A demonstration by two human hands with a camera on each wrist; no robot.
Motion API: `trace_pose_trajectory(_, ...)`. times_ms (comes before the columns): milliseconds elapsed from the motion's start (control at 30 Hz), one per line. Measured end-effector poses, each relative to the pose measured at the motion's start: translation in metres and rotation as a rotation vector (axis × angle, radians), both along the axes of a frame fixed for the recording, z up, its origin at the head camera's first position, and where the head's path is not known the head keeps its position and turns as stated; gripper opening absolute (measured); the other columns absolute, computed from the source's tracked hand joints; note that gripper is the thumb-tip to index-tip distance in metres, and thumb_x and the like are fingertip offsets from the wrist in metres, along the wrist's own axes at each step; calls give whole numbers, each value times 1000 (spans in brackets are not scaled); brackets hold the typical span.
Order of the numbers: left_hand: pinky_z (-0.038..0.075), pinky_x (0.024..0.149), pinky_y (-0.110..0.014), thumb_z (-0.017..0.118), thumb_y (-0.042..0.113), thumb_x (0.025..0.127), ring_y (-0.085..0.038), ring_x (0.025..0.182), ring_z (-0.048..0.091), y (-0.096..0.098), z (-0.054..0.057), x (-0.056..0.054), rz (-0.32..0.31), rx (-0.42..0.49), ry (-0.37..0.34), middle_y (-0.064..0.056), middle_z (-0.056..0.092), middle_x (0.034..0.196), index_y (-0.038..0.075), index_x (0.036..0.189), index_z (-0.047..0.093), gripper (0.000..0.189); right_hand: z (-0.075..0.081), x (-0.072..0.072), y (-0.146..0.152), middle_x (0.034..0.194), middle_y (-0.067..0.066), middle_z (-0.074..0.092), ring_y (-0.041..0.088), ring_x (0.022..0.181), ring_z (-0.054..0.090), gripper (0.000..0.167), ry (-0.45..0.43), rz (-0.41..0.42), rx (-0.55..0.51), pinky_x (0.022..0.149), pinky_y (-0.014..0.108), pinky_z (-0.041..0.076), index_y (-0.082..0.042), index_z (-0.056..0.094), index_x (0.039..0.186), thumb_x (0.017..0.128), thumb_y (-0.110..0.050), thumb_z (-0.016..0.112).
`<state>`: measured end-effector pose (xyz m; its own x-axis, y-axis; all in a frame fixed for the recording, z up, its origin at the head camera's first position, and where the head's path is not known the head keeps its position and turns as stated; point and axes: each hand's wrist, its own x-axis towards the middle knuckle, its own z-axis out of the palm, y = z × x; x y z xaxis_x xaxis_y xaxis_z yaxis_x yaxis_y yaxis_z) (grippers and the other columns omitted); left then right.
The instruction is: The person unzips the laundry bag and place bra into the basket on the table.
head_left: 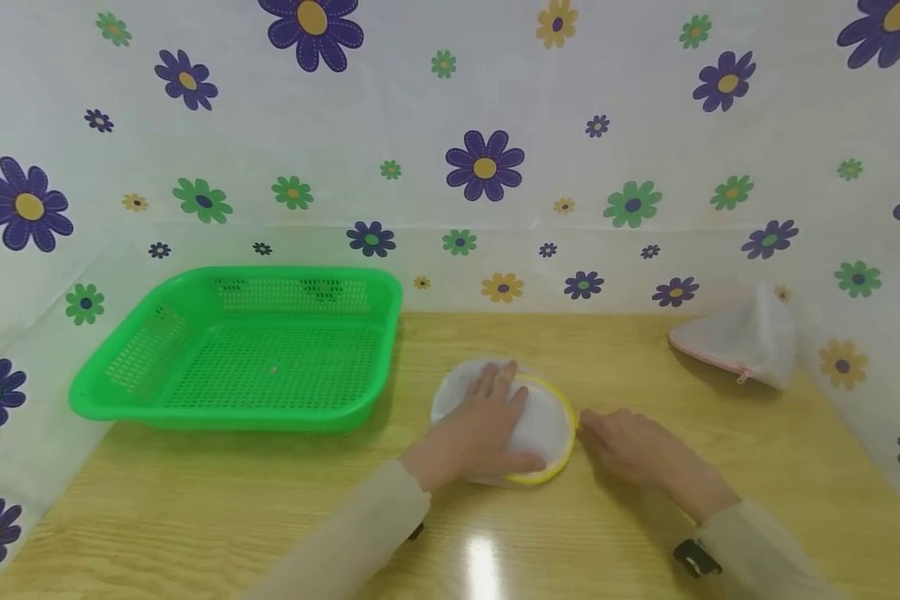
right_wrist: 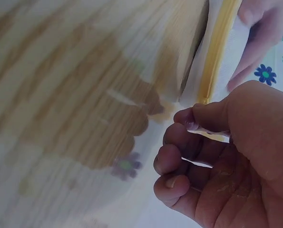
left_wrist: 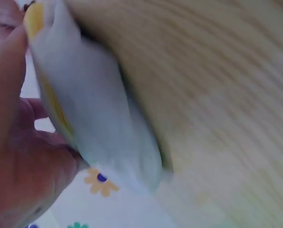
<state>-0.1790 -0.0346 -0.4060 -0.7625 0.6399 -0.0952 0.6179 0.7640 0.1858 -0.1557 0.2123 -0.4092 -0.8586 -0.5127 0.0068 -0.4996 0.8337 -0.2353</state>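
Note:
A white mesh laundry bag [head_left: 543, 423] with a yellow zipper [right_wrist: 214, 52] round its edge lies on the table in front of me. My left hand [head_left: 474, 429] rests on top of it with the fingers spread. In the left wrist view the bag [left_wrist: 91, 90] looks puffed up under that hand. At the bag's right edge my right hand [head_left: 636, 446] has its fingers curled, and thumb and forefinger pinch the zipper's pull, which the fingertips mostly hide. The right wrist view shows this pinch at the end of the yellow zipper.
To the left stands a green plastic basket [head_left: 386, 367] with perforated walls. A second white mesh bag [head_left: 750, 337] with a pink zipper sits at the back right of the wooden table [head_left: 607, 542]. Flower-printed white sheeting [head_left: 420, 108] borders the back and sides.

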Motion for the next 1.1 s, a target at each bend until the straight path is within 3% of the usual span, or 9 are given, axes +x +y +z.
trace_pose_trajectory(167,19,129,-50,61,68,92,-40,158,18,-18,8,16,-115,-25,45,-22,26,167,3,156,38,94,-4,2,3,62,-4,47,11,54,43,16,-10,-22,10,49,27,39,-15,56,87,103,-11,53)
trace_pose_trajectory(300,28,127,-44,61,67,93,-36,152,36,-26,8,31,-192,-45,169,-17,47,156,1,146,50,86,-6,4,5,62,-5,47,10,56,43,17,-10,-5,-14,51,28,39,-17,55,87,104,-14,54)
trace_pose_trajectory(467,45,115,-37,66,59,93,-29,129,60,-26,6,31,-242,-8,321,-11,66,130,6,130,60,65,-5,2,5,62,-8,45,8,56,41,20,29,20,-61,50,24,38,-18,53,84,104,-13,55)
trace_pose_trajectory(767,52,106,-38,68,54,94,-28,120,64,-27,4,8,-235,61,237,-12,67,125,7,126,63,58,4,-7,5,63,-6,42,8,56,39,17,48,8,-64,50,23,35,-14,52,86,102,-8,54)
trace_pose_trajectory(933,55,96,-35,68,53,94,-21,106,66,-30,3,4,-259,87,246,-8,67,117,7,121,64,54,2,-7,6,62,-7,38,6,56,38,20,36,32,-102,49,21,33,-14,50,85,103,-7,53)
trace_pose_trajectory(1100,55,97,-34,65,53,96,-21,107,66,-31,3,4,-242,76,251,-8,68,120,7,121,64,52,1,-6,6,61,-8,38,5,55,37,20,56,49,-104,48,20,33,-13,49,84,102,-6,55)
